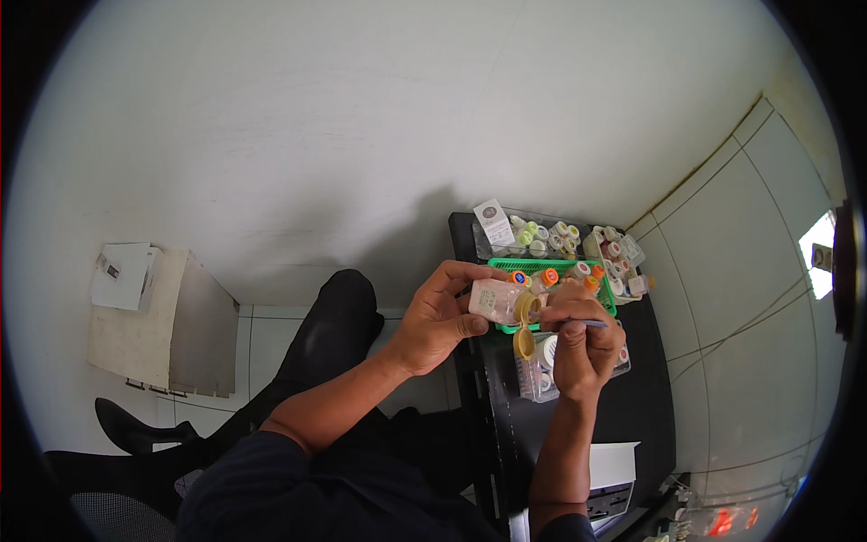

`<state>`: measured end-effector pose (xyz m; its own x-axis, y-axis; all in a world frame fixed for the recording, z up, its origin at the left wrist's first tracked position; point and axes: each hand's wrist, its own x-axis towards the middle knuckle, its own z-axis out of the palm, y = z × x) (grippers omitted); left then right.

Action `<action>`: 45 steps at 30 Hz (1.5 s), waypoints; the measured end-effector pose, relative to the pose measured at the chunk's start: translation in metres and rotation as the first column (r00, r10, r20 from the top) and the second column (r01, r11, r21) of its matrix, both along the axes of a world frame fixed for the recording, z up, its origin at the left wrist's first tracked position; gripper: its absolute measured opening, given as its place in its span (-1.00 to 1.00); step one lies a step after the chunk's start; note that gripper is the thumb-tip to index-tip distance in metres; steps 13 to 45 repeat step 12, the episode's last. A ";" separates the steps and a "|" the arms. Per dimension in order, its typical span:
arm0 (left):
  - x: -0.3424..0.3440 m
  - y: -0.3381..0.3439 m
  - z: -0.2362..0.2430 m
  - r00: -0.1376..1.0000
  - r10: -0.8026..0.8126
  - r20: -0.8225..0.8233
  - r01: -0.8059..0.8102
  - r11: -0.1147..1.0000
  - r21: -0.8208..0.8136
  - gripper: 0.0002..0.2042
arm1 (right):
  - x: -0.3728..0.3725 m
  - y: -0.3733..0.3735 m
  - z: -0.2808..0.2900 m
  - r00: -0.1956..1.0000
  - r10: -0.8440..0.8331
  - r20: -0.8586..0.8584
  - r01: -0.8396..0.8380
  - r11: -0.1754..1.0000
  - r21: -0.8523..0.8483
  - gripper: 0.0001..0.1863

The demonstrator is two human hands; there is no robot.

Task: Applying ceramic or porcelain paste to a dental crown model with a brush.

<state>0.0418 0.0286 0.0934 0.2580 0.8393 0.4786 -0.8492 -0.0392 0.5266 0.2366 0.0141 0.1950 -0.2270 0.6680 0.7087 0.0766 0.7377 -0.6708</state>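
My left hand (435, 318) grips a small see-through bottle (493, 301) with a printed label, tipped on its side with the mouth toward the right. Its yellow flip cap (525, 343) hangs open below the neck. Close by the mouth is my right hand (587, 348), fingers closed on a slim grey tool (593, 322); its far end is hidden, so its kind is unclear. Whether the tool reaches into the bottle I cannot tell. Right behind both hands sits a green basket (498, 263) holding bottles with orange caps (550, 276).
On the black table (646, 388), a clear tray of bottles (526, 384) stands below the basket. White-capped jars (560, 237) and a box of containers (623, 257) are at the back. An upright white card (493, 224) leans there. A white cabinet (172, 316) stands far left.
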 end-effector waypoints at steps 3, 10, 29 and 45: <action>0.003 -0.001 -0.001 0.999 0.024 -0.030 -0.023 1.000 0.015 -0.43 | 0.007 0.003 0.002 0.999 0.033 0.004 -0.033 0.999 0.013 -0.70; 0.002 0.000 -0.003 1.000 0.001 -0.010 -0.001 1.000 -0.026 -0.41 | 0.004 -0.002 0.011 0.999 -0.035 0.028 0.034 0.999 0.039 -0.69; 0.002 0.001 -0.005 0.999 0.017 -0.033 -0.017 1.000 0.022 -0.42 | 0.007 -0.003 0.012 0.993 0.001 0.114 -0.005 0.999 0.036 -0.70; 0.002 0.001 -0.005 0.999 0.017 -0.033 -0.017 1.000 0.022 -0.42 | 0.007 -0.003 0.012 0.993 0.001 0.114 -0.005 0.999 0.036 -0.70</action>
